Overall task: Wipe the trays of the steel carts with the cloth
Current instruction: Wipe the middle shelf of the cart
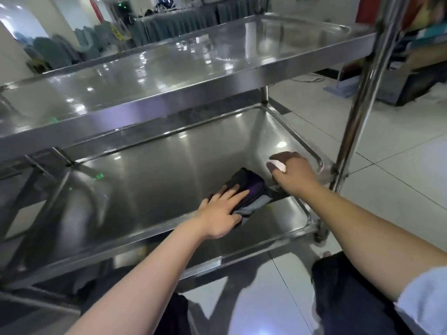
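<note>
Under the shiny steel upper tray [193, 68] of the cart, the far part of the lower steel tray [157, 170] lies hidden behind the upper tray's front rim, and its left end is confused by reflections. At the picture's left edge the cart frame is cut off. A folded dark cloth with a purple patch and a grey edge [249, 189] lies on the lower tray's floor toward its right end, near the front rim; the part under the left hand cannot be seen.

The left hand [222, 211] reaches in over the front rim, palm down, its fingers [235, 193] straight and spread flat on the cloth. The right hand [290, 170] reaches in from the right, just beside the cloth at the tray's right wall; its fingers curl downward, blurred, and I cannot tell whether they hold anything. An upright steel post [358, 100] stands at the right corner on the pale tiled floor [399, 146].
</note>
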